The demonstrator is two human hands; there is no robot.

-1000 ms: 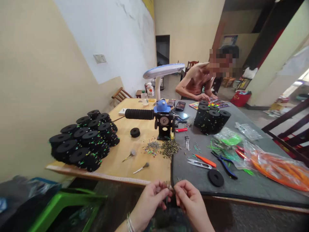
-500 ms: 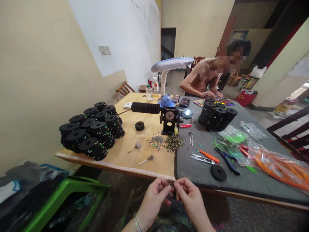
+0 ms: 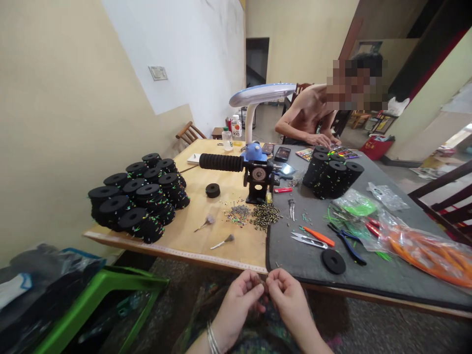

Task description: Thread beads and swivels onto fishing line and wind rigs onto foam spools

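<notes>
Held: small dark piece (image 3: 264,283), pinched between fingertips of both hands just below near edge of grey felt mat (image 3: 368,278), kept close to body, likely for fine control; detail too small to tell. Grip: left hand (image 3: 239,299) clamped on piece by thumb and forefinger; right hand (image 3: 291,295) clamped likewise, fingertips met. On mat, near edge: flat black foam disc (image 3: 333,261), silver thread snips (image 3: 307,240), blue-handled pliers (image 3: 346,244), apparently laid within reach. Left of mat: heap of brass-coloured beads (image 3: 265,217), stacked black foam spools (image 3: 136,199).
</notes>
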